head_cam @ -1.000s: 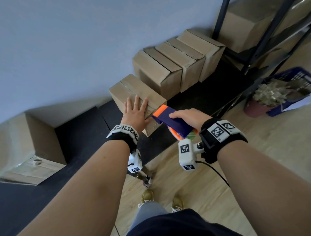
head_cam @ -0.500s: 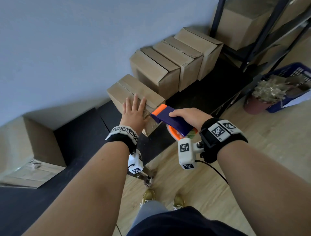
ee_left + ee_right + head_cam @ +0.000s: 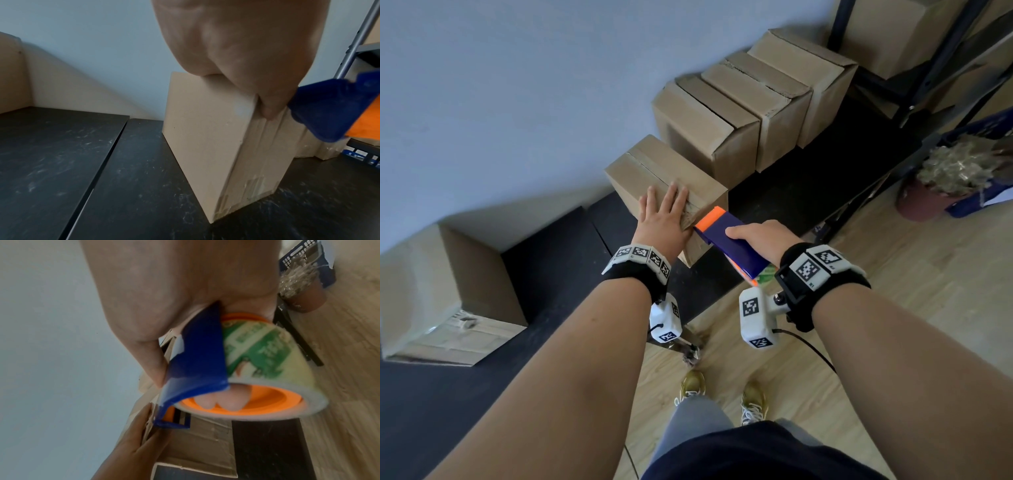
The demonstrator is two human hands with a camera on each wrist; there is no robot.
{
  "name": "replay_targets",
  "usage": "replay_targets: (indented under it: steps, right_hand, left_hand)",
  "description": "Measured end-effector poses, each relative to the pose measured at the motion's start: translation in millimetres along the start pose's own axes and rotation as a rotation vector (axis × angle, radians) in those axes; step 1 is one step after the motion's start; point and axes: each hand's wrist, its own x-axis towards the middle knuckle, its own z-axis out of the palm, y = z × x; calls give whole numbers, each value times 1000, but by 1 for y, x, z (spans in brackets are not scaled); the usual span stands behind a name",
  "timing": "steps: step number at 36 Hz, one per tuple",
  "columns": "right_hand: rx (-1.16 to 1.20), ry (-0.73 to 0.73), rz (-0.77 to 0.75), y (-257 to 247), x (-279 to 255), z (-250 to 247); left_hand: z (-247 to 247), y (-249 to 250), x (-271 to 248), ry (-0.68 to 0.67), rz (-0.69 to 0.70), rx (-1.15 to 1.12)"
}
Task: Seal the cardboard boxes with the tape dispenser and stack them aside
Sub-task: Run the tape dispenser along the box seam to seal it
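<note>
A small cardboard box (image 3: pixel 640 164) (image 3: pixel 205 129) stands on a black mat, its top flaps closed along a middle seam. My left hand (image 3: pixel 664 219) (image 3: pixel 246 48) lies flat on the near end of its top, fingers straight, the thumb over the near edge. My right hand (image 3: pixel 760 236) (image 3: pixel 164 296) grips a blue and orange tape dispenser (image 3: pixel 729 243) (image 3: pixel 197 369) (image 3: pixel 337 112), its orange front edge at the box's near top corner. Two fingertips show inside the orange core of the tape roll (image 3: pixel 267 356).
Three more closed boxes (image 3: pixel 750 113) stand in a row behind, along the wall. A bigger box (image 3: pixel 441 294) lies at the left on the black mat (image 3: pixel 558 260). A dark metal rack (image 3: pixel 914 82), a blue crate (image 3: pixel 989 178) and a potted plant (image 3: pixel 941 181) are at the right on wooden floor.
The dispenser has stayed at the box's near corner and my left hand has stayed flat on top; my head has shifted slightly.
</note>
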Motion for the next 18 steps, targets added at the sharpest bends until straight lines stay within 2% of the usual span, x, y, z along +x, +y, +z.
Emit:
replay_targets:
  steps: [6,14,18]
  right_hand:
    - [19,7,2,-1,8,3]
    - [22,-3,18,0,13,0]
    - [37,-7,20,4,12,0]
  left_hand:
    - [-1,0,2,-9,-7,-43]
    - [-13,2,7,-39,-109,-396]
    - [-9,3,7,2,-95,-331]
